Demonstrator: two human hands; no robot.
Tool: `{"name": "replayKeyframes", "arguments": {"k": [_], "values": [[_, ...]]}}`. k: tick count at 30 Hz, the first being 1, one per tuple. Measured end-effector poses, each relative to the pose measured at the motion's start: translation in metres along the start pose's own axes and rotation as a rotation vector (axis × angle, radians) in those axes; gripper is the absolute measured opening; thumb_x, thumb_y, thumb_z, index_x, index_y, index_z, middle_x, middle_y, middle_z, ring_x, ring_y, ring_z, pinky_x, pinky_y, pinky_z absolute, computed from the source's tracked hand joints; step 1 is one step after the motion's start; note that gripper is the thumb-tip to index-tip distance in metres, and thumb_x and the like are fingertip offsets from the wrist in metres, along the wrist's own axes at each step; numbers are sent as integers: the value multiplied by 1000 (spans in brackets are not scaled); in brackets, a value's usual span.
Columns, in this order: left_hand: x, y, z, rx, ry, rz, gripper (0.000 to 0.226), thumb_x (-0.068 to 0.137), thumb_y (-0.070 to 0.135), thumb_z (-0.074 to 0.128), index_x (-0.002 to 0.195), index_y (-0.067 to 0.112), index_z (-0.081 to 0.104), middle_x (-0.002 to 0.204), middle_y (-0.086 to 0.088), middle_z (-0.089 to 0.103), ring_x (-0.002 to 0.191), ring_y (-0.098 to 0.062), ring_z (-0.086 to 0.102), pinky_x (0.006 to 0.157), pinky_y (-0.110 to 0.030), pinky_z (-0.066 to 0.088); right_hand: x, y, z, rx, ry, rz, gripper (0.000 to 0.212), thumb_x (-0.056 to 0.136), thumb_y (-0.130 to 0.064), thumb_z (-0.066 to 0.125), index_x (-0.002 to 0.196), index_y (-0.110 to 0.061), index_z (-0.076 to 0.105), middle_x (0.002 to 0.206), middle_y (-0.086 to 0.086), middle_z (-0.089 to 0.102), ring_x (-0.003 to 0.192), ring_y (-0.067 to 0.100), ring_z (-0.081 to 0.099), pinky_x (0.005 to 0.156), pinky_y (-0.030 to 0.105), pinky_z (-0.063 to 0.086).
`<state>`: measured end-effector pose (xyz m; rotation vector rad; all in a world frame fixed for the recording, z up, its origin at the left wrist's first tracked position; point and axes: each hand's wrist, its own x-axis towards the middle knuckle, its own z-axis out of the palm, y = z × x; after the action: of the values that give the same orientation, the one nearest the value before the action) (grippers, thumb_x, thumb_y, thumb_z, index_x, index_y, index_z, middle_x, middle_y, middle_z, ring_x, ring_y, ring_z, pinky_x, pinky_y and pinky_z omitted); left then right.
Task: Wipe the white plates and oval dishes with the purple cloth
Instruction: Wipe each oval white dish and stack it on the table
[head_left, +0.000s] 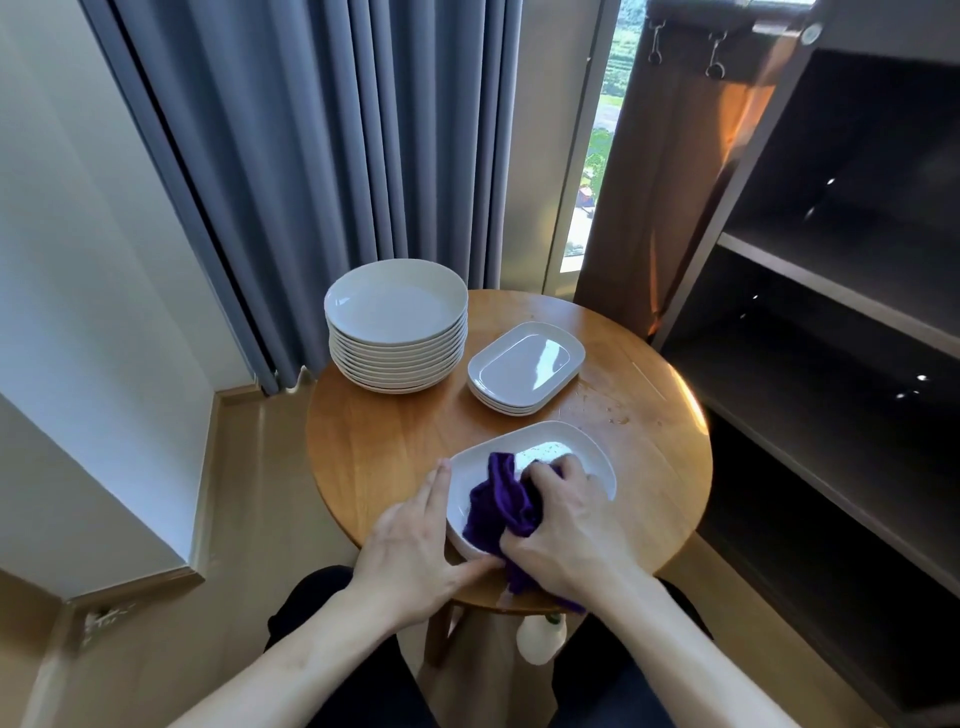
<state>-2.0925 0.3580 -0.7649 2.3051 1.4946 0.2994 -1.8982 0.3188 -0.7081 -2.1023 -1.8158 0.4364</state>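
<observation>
Purple cloth (498, 512), gripped by curled right fingers (545, 475), wipes white oval dish (589, 454) steadied by straight left fingers (435, 491); 12 o'clock white stacks (397, 325) apparently pending.

The cloth (501, 506) was deep purple, the plates (397, 325) and dishes (524, 366) plain white, the table (395, 431) honey-brown, the curtain (322, 145) grey-blue.

Plate stack (397, 325) left of dish stack (524, 369).
</observation>
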Motion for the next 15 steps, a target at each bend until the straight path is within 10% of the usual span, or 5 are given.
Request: {"name": "replayKeyframes", "arguments": {"k": [11, 15], "values": [[-3, -2, -3, 147, -39, 89, 110, 83, 88, 31, 160, 27, -19, 160, 10, -42, 152, -8, -25, 121, -34, -7, -18, 47, -29, 400, 33, 40, 34, 66, -45, 73, 99, -42, 66, 104, -18, 58, 90, 3, 60, 76, 27, 49], [-8, 4, -1, 198, -29, 236, 77, 99, 70, 29, 163, 34, 7, 171, 13, -10, 155, -5, -17, 129, -37, 1, -6, 81, -43, 804, 247, 405, 17, 69, -33, 74, 85, -32, 70, 75, -7, 73, 63, 7, 68, 57, 26, 49]]}}
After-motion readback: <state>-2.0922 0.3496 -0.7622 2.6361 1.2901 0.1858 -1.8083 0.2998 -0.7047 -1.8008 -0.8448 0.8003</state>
